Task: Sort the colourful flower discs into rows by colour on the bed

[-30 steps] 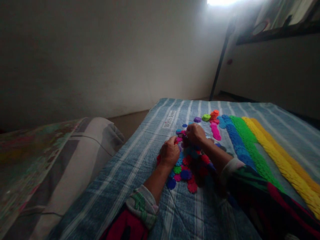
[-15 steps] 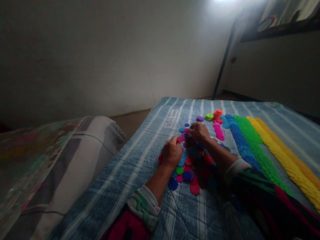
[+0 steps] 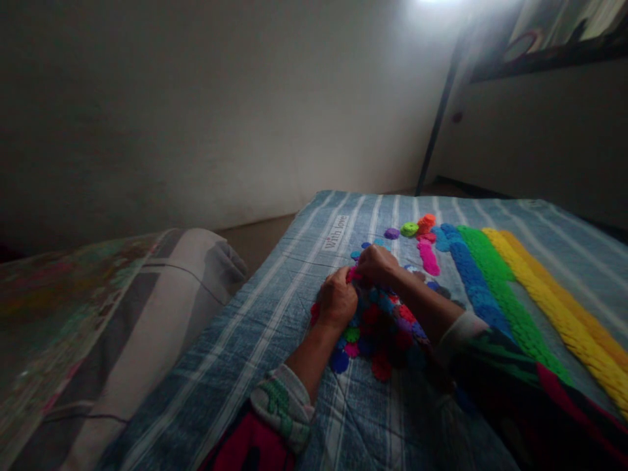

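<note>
While both forearms reach forward from my dark, patterned sleeves, the left sleeve (image 3: 282, 405) ending in a pale cuff with green on it, a striped blue cloth (image 3: 245, 366) spreads beneath them. On it, just in front of me, lies a loose heap of flower-shaped discs (image 3: 407, 314) in red, blue, green, pink and purple, partly in the shadow of my right arm. My left hand (image 3: 337, 301) rests at the heap's left side, thumb and forefinger closed on a small pink piece (image 3: 351, 275). My right hand (image 3: 377, 265) meets it from the other side, fingers bent in narrowly toward that same piece; the knuckles hide the tips, so I cannot tell whether they grip anything.

To the right of the heap run long rows of packed pieces: a blue row (image 3: 473, 281), a green row (image 3: 510, 301), then a yellow row (image 3: 549, 314) with an orange row beside it. Past my right hand are a short pink row (image 3: 429, 258), a purple disc (image 3: 391, 233), a lime disc (image 3: 409, 229) and an orange bunch (image 3: 428, 222). A "With love" label (image 3: 335, 232) shows farther up on the left, and beyond the cloth stands a pale wall (image 3: 196, 118).
</note>
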